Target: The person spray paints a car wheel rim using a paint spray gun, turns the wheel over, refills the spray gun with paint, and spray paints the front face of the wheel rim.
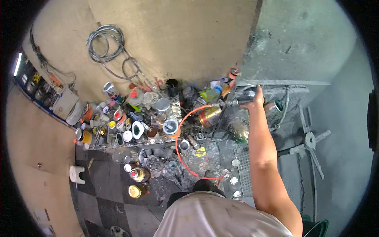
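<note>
From near centre to far right, an orange hose (176, 144) arcs toward the right hand (255, 101).
Probably light and bendy, best held at its stiff metal coupling (229, 103); the hand beside that looks half-curled, its grip unclear; left hand unseen.

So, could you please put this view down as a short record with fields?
Left hand: not in view
Right hand: out in front, at the metal fitting; grip unclear
Hose: orange, curving from the fitting down towards the person
Near the fitting: gold can, just below it in the picture
Wall: grey coil hanging at left
Floor: white stool at left
</note>
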`<state>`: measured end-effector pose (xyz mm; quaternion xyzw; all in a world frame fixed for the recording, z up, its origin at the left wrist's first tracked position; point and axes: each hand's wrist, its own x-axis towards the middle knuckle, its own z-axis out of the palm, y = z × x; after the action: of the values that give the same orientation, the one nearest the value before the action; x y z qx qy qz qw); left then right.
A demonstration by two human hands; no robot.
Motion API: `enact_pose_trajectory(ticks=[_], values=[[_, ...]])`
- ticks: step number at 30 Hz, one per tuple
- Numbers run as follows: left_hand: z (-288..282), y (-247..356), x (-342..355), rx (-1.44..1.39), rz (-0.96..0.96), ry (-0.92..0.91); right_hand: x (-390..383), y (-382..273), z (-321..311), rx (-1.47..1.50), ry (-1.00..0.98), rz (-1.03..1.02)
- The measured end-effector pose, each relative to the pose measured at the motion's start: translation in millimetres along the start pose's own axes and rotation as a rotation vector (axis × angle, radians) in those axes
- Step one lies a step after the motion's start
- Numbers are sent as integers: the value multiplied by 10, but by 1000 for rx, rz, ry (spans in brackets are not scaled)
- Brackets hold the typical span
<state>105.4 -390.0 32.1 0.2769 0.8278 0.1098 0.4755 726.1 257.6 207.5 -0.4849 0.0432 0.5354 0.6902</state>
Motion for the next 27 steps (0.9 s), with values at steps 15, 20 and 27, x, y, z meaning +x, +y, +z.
enact_pose_trajectory(ticks=[15, 20, 27], values=[[-816, 1434, 1699, 457, 701, -315, -2185, 1361, -1854, -972, -131, -766], [-905, 2396, 2619, 344, 857, -360, -3386, 2613, -3332, -1441, -338, -171], [724, 3596, 1613, 638, 1134, -707, -5037, 3512, -4882, -1550, -287, -52]])
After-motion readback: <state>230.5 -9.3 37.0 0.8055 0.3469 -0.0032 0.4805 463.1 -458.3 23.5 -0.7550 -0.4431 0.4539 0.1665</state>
